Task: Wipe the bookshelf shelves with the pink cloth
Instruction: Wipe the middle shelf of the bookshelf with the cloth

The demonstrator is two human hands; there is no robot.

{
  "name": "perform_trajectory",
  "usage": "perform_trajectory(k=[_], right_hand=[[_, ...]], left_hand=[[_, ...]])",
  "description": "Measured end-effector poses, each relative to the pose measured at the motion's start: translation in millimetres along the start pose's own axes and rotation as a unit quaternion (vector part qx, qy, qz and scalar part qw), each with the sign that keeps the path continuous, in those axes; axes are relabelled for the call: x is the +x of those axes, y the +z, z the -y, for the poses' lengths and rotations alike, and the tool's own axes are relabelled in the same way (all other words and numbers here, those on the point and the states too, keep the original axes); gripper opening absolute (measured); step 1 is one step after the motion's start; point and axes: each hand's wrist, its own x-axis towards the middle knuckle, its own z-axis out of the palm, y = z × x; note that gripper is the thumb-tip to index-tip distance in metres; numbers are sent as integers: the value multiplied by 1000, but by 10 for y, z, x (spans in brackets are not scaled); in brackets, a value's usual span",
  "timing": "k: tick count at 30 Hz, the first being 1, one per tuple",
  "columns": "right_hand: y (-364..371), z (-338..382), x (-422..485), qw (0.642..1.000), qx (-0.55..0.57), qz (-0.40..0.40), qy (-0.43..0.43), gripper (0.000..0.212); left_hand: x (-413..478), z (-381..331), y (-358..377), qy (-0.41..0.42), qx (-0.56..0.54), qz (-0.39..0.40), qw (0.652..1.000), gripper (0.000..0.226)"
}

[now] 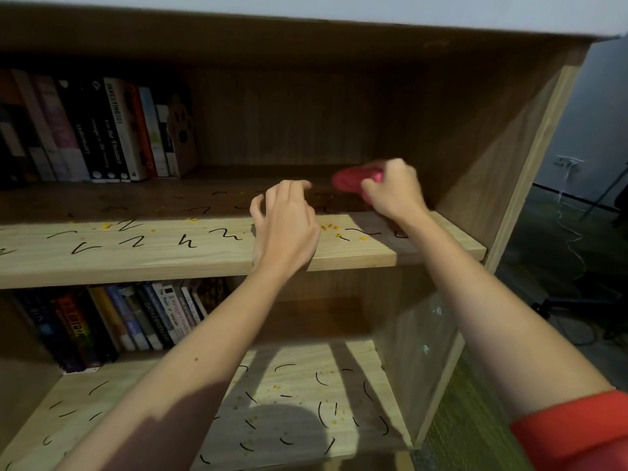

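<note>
- Pink cloth (pixel 350 180): we count one, bunched, long axis left-right, poking left out of our right hand (pixel 394 188), which clutches it at back right of the upper shelf (pixel 136 253).
- Left hand (pixel 285 229): fingers loose, empty, over that shelf's front, just left of the cloth.
- Lower shelf (pixel 306 385) too has black scribbles (pixel 136 240) and yellow crumbs (pixel 329 227); two book rows (pixel 85 130) at left.

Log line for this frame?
step: wipe upper shelf | right hand: grips pink cloth, right end | left hand: empty, over shelf | marks, crumbs present
</note>
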Motion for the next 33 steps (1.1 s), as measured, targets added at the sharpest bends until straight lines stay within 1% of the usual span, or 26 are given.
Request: perform_trajectory(k=[1, 2, 4, 5, 7, 9, 10, 11, 12, 13, 15, 17, 19, 23, 25, 27, 29, 30, 31, 33], right_hand=[[-31, -57, 16, 999, -39, -10, 18, 32], [-33, -107, -10, 997, -74, 3, 27, 32], [62, -133, -153, 992, -117, 40, 11, 32], [130, -101, -241, 991, -124, 41, -8, 32], [247, 39, -398, 992, -107, 37, -47, 31], [321, 233, -529, 993, -50, 64, -84, 29], [328, 316, -558, 992, -14, 82, -90, 28], [312, 372, -565, 992, 23, 90, -80, 28], [276, 387, -546, 994, 49, 76, -60, 27], [250, 378, -507, 997, 55, 45, -42, 27], [235, 305, -440, 1000, 7, -8, -9, 27], [309, 283, -470, 999, -52, -2, 12, 26], [433, 365, -574, 998, -57, 20, -8, 27], [625, 690, -840, 993, 0, 70, -98, 27], [602, 780, -865, 991, 58, 84, -90, 26], [534, 766, -779, 995, 83, 32, -54, 26], [476, 681, -675, 998, 58, -17, -15, 26], [476, 654, -670, 999, 34, -19, -3, 26], [504, 643, -705, 1000, 6, -6, -3, 27], [583, 655, -835, 997, -43, 34, -51, 29]], left_hand=[[3, 4, 3, 1, -4, -2, 1000, 34], [7, 8, 5, 0, -9, -4, 1000, 34], [12, 24, 1, 0, -26, -9, 1000, 33], [17, 17, -3, 5, -40, -16, 999, 33], [18, -12, -63, -8, -94, -29, 995, 33], [9, 31, -215, -31, -142, -52, 988, 32], [4, 107, -301, -23, -131, -66, 989, 31], [-18, 217, -403, -4, -99, -75, 992, 31], [-42, 343, -494, 20, -57, -81, 995, 32], [-70, 478, -592, 40, -17, -82, 996, 33], [-122, 672, -707, 56, 38, -62, 996, 36], [-152, 744, -698, 62, 51, -24, 997, 39], [-151, 754, -650, 67, 40, -19, 997, 38], [-146, 802, -662, 53, 5, -45, 998, 38], [-149, 827, -707, 42, -37, -59, 997, 37], [-164, 845, -745, 35, -66, -60, 995, 36], [-170, 850, -758, 33, -83, -60, 994, 35], [-165, 855, -762, 34, -88, -59, 994, 35], [-167, 865, -768, 36, -92, -56, 994, 34], [-153, 867, -764, 39, -100, -44, 993, 29]])
